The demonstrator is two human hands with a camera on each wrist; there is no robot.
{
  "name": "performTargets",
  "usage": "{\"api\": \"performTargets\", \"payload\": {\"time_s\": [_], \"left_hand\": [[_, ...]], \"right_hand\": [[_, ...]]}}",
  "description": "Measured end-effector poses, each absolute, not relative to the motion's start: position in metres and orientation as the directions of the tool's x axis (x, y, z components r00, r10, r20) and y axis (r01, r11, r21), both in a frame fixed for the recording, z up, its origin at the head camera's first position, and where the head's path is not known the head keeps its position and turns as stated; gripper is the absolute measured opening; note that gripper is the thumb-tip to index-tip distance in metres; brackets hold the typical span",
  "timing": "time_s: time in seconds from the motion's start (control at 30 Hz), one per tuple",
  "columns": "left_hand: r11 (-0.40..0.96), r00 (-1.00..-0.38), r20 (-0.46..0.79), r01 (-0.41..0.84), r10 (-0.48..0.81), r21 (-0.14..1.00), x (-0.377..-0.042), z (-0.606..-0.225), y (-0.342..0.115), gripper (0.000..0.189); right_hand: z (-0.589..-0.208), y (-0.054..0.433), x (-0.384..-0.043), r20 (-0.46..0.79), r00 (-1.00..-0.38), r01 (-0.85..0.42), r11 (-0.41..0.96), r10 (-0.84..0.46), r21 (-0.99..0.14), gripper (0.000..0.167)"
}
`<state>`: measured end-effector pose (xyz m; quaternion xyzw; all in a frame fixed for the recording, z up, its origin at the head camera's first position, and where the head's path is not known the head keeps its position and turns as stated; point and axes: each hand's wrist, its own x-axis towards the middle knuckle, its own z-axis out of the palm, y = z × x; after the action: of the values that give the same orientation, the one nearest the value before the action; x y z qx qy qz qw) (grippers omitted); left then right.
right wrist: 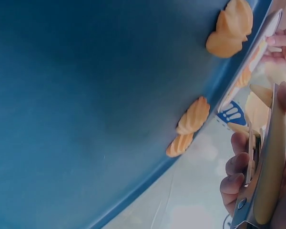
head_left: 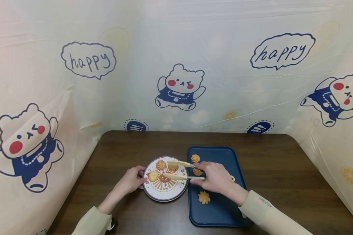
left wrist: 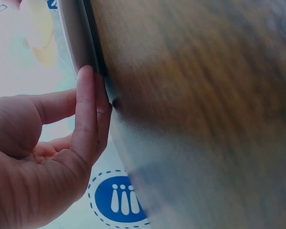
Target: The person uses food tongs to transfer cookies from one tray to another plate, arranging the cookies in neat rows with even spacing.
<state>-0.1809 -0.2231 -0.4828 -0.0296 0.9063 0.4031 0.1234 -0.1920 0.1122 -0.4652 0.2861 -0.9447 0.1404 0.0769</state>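
Observation:
My left hand [head_left: 130, 179] pinches the left rim of a round white plate [head_left: 166, 195], thumb on top and fingers along the side. Printed figures cover the plate, and a swirl cookie [head_left: 160, 164] and a paler yellow cookie [head_left: 153, 176] lie on its left part. In my right hand [head_left: 216, 176] is a pair of tongs [right wrist: 271, 167] with pale tips and metal arms. The tongs' tips are spread apart over the plate. Beneath the right hand lies a dark blue tray [head_left: 217, 213] with several cookies, including a star-shaped cookie [head_left: 204, 197].
The tray stands right beside the plate on a brown wooden table [head_left: 282, 182]. Another swirl cookie [head_left: 195, 158] lies near the tray's far left corner. A printed cloth [head_left: 223, 98] with bears hangs around the table's back and sides.

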Motion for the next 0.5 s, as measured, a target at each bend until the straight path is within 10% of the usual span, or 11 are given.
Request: {"api": "performTargets", "payload": {"time_s": [0.5], "left_hand": [[0.661,-0.973,-0.225,-0.129,0.061,0.739,-0.180,-0.484,-0.223,0.042]], "right_hand": [[-0.458,0.141,-0.195,0.294,-0.835,-0.536,0.810,-0.466,-0.238,0.061]]}}
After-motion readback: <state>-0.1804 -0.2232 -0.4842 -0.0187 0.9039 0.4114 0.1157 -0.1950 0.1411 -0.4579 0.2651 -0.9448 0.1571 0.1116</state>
